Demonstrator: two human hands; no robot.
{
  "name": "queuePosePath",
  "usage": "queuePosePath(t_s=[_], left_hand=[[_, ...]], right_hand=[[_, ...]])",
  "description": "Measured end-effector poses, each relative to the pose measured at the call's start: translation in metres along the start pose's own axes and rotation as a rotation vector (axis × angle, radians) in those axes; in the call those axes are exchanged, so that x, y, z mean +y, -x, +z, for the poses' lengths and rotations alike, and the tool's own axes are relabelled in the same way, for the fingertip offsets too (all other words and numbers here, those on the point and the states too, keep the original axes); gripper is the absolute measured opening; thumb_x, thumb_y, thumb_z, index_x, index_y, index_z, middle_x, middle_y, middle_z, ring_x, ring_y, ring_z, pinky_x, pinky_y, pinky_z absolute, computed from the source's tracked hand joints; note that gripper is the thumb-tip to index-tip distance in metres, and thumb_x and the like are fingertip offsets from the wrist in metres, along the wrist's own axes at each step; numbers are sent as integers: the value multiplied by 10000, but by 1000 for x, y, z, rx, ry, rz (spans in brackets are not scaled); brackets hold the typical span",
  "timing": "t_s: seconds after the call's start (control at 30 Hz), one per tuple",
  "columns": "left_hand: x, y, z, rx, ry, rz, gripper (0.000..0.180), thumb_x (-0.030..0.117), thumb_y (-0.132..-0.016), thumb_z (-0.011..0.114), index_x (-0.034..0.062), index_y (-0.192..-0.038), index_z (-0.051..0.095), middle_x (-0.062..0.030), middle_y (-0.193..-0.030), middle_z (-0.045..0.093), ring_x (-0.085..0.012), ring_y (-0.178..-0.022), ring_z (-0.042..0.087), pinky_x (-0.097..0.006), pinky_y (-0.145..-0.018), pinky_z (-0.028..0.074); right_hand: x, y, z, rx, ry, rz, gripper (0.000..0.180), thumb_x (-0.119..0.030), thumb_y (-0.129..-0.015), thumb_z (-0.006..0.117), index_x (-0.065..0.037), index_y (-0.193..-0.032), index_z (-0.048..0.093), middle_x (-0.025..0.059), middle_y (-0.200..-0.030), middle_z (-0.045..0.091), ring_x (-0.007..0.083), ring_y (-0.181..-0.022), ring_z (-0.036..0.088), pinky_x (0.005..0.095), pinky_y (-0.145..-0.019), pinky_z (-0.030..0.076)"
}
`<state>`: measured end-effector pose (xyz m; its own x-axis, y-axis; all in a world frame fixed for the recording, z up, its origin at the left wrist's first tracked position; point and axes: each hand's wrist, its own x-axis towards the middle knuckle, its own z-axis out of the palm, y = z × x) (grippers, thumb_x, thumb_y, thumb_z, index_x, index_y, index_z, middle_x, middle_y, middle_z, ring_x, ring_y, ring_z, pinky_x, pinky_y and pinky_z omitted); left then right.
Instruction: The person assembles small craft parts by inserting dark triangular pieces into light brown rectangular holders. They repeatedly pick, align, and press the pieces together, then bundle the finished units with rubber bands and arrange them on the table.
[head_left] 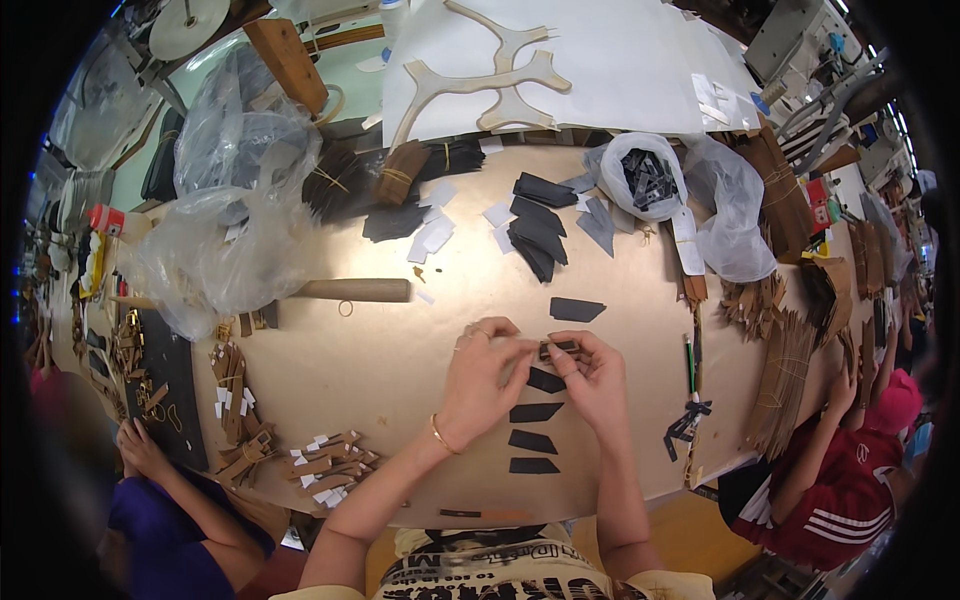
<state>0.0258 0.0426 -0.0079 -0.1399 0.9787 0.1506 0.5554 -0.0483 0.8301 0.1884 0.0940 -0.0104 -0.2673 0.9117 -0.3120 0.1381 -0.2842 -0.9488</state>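
Over the middle of the table, my right hand (pixel 590 375) is closed in a pinch on a small dark strip piece (pixel 560 347). My left hand (pixel 485 375), with a bracelet at its wrist, is closed too, its fingertips meeting the left end of that piece. Partly under my hands lies a slanted black strip (pixel 546 380). Nearer to me, more strips run in a column: one (pixel 536 412), another (pixel 533 441) and the nearest (pixel 534 465). Beyond my fingers rests a separate black strip (pixel 577 309).
Stacks of dark pieces (pixel 538 235) lie farther back, beside a white bag of black parts (pixel 650 180). A wooden-handled tool (pixel 355 290) and clear plastic bags (pixel 215 245) are at left. Bundled brown strips (pixel 780 380) lie right. Co-workers sit on both sides.
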Motion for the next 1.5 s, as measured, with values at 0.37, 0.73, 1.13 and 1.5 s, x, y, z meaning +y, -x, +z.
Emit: queuePosePath(t_s=[0.37,0.73,1.13,1.5], left_hand=[[-4,2,12,11,-136,72,144,124,-794,710,58,-916,750,-114,-1099,582,-315,-1100,519,-435,-974,373],[14,-1,28,106,-305,-83,177,129,-722,714,39,-850,631,-118,-1017,547,-319,-1041,495,-456,-952,357],[-54,-101,-33,85,-479,284,334,287,-834,739,-15,-963,673,-177,-1046,610,-346,-1026,556,-433,-886,455],[-49,-100,-40,-174,-891,462,107,133,-852,638,35,-821,666,-91,-945,659,-262,-876,631,-385,-798,479]], right_hand=[[5,-6,-12,-45,-106,76,101,40,-873,590,65,-969,612,80,-883,660,103,-771,643,229,-703,538],[5,-10,-17,32,-137,36,40,17,-865,567,17,-867,607,42,-724,626,82,-575,577,221,-528,490],[7,-9,-12,42,-99,26,44,3,-858,586,35,-868,614,52,-729,631,83,-575,595,221,-531,508],[-1,-8,-10,49,-58,37,61,9,-869,560,21,-879,618,50,-710,622,85,-567,587,216,-525,490]])
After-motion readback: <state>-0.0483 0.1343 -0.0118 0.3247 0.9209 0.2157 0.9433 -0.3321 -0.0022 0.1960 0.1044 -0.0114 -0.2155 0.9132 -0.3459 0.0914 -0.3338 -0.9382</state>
